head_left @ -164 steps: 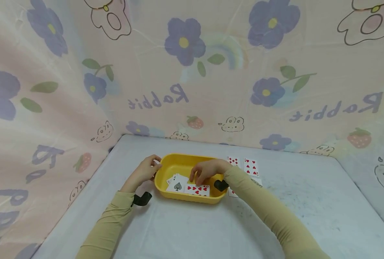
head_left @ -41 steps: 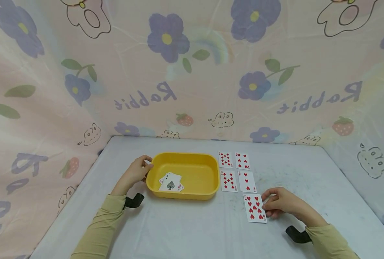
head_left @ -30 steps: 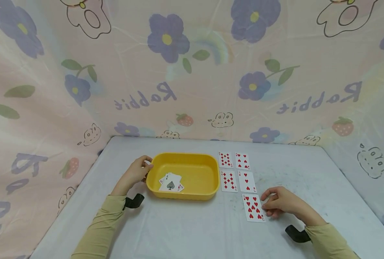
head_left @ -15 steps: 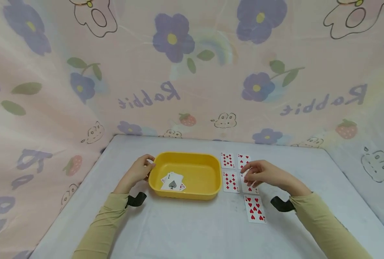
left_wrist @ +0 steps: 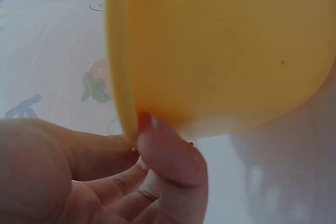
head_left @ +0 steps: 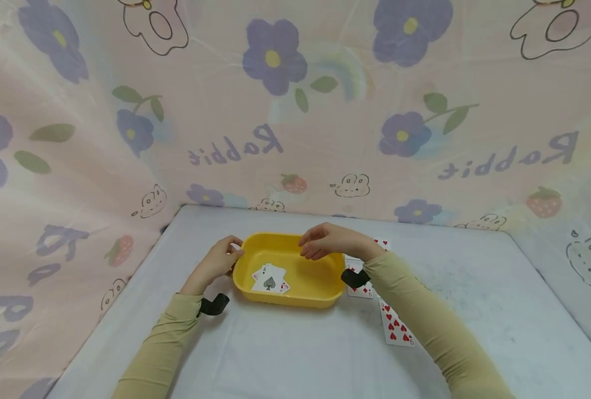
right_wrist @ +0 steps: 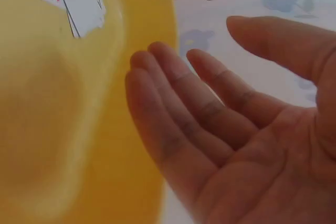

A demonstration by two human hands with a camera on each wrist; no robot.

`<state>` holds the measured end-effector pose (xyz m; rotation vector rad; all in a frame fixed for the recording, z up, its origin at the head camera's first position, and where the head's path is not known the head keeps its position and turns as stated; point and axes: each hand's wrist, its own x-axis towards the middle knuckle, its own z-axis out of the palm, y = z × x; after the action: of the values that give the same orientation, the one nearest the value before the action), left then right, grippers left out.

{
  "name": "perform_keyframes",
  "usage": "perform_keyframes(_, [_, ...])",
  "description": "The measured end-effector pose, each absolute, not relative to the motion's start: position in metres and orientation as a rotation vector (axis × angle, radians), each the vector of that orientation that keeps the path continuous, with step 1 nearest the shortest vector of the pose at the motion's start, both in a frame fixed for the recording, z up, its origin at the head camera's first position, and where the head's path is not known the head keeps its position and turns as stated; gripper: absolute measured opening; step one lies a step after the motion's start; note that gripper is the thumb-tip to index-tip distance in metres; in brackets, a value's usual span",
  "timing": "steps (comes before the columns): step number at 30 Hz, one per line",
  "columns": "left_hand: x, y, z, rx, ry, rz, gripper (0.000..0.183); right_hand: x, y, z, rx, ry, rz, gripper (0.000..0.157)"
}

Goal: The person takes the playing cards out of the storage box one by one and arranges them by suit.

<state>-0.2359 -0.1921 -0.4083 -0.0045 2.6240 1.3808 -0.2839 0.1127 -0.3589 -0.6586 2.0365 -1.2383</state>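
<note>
My left hand (head_left: 216,261) pinches the left end of the yellow plastic tray (head_left: 320,280); in the left wrist view its thumb (left_wrist: 170,156) and forefinger meet at the rim. A small pile of playing cards (head_left: 271,279) lies in the tray's left half, the ace of spades on top. Over the tray's far right part hovers my right hand (head_left: 336,241), and the right wrist view shows its fingers (right_wrist: 168,108) spread and holding nothing. On the table to the right, the nine of hearts (head_left: 395,326) lies face up, partly covered by the sleeve.
Other red cards lie face up beside the tray's right end, among them the nine of diamonds (head_left: 360,290) and a heart card (head_left: 382,243); the right forearm hides most of them. A printed curtain (head_left: 295,138) rises behind the white table (head_left: 285,354).
The right hand took the nine of hearts from the tray, laid it below the other cards and let go. Then it moved left, back over the tray. The left hand stays on the rim.
</note>
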Motion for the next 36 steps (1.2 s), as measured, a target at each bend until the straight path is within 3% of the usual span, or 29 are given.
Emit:
perform_keyframes(6, [-0.235, -0.190, -0.407, -0.013, 2.615, 1.383, 0.026, -0.293, 0.078, -0.373, -0.630, 1.980, -1.227, 0.040])
perform_keyframes(14, [-0.235, -0.190, -0.408, -0.021, 2.608, 1.393, 0.025, -0.301, 0.050, -0.387, -0.559, 2.008, -1.176, 0.037])
perform_keyframes(25, [-0.235, -0.191, -0.408, -0.010, 2.622, 1.384, 0.025, -0.299, 0.034, -0.398, -0.475, 2.012, -1.134, 0.038])
perform_keyframes(36, [-0.234, -0.190, -0.408, -0.007, 2.620, 1.393, 0.026, -0.299, 0.029, -0.400, -0.524, 2.189, -0.981, 0.028])
